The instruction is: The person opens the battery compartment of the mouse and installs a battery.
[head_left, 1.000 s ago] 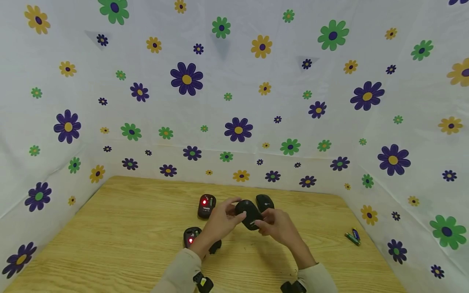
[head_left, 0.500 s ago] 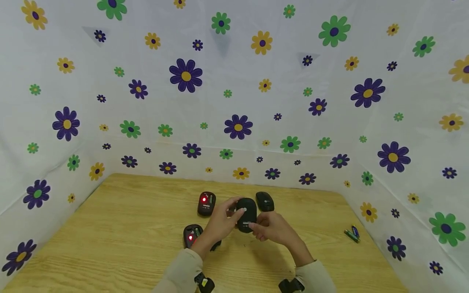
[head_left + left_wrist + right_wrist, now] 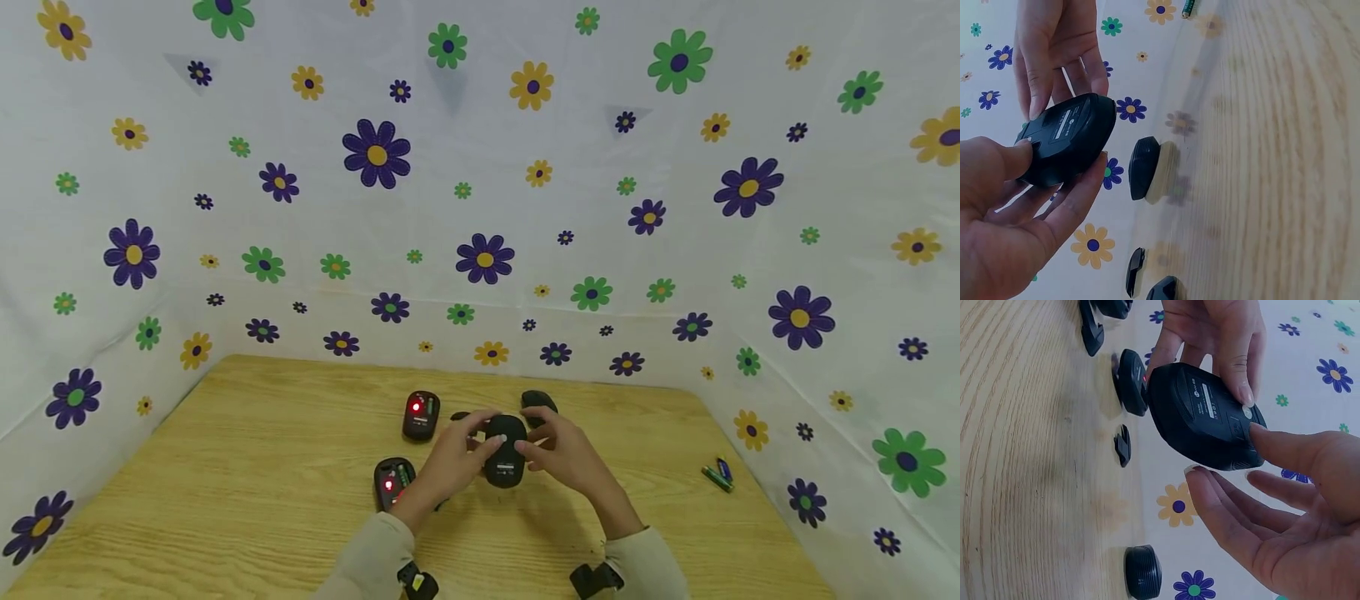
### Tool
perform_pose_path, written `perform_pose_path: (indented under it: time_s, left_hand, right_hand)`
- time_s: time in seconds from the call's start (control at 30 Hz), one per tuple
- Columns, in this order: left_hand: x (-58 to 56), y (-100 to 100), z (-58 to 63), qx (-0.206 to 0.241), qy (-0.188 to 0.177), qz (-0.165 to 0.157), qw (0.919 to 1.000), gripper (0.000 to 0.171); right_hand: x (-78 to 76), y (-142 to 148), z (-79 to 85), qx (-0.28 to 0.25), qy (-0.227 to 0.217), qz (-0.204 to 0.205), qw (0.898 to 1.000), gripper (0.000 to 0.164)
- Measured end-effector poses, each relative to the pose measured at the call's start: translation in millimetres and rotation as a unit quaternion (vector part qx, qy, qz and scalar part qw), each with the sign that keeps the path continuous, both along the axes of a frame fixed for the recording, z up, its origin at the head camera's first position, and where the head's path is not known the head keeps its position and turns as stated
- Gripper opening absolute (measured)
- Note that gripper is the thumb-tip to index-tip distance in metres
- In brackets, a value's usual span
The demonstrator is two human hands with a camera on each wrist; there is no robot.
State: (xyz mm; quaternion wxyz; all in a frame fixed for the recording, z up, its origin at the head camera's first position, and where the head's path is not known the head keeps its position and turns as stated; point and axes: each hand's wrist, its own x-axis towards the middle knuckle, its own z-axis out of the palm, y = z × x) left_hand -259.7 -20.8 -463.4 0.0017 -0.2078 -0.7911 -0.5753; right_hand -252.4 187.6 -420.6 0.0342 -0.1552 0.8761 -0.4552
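A black computer mouse (image 3: 506, 468) is held above the table with its labelled underside toward me. My left hand (image 3: 452, 457) grips it from the left, thumb on the underside and fingers behind, as the left wrist view shows. My right hand (image 3: 564, 457) holds the mouse's right side toward the far end. In the right wrist view its thumb presses the underside and its fingers (image 3: 1210, 503) curl round the outer shell. On the table left of my hands, two upturned mice show red lights: one farther back (image 3: 421, 423), one nearer (image 3: 389, 477), partly hidden by my left arm.
Another black mouse (image 3: 537, 404) stands behind my right hand, partly covered by it. Small dark cover-like pieces (image 3: 1123, 447) lie on the wooden table (image 3: 285, 500). Two batteries (image 3: 717, 477) lie near the right edge. Flowered white cloth (image 3: 322, 208) walls the back and sides.
The held mouse has turned from a slant to point straight away from me. My right hand has shifted from its near end up to its far right side. My left hand keeps its grip.
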Motion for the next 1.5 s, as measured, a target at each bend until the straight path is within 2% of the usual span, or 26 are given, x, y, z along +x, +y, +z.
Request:
perform_pose_path:
  time_s: [0.2, 0.47, 0.8, 1.1, 1.5]
  left_hand:
    - [3.5, 1.0, -0.1, 0.006, -0.02, -0.012, 0.9997, 0.037]
    - [5.3, 0.1, -2.7, 0.008, -0.029, -0.018, 0.9994, 0.044]
    - [7.0, 0.6, -2.2, -0.012, -0.038, -0.027, 0.9988, 0.048]
    - [7.1, 1.5, -2.9, -0.002, -0.053, -0.036, 0.9979, 0.048]
    - [6.1, 3.6, -4.4, -0.001, -0.057, -0.037, 0.9977, 0.049]
  right_hand:
    - [2.1, -2.1, -1.2, 0.008, 0.022, -0.007, 1.0, 0.041]
    - [3.1, -0.7, -3.9, 0.004, 0.021, -0.014, 1.0, 0.036]
    - [3.7, 0.9, -4.9, -0.004, 0.011, 0.001, 1.0, 0.04]
    - [1.8, 5.5, -2.2, 0.019, 0.022, 0.031, 0.999, 0.049]
    - [-0.3, 5.5, -4.0, 0.027, 0.032, 0.019, 0.999, 0.046]
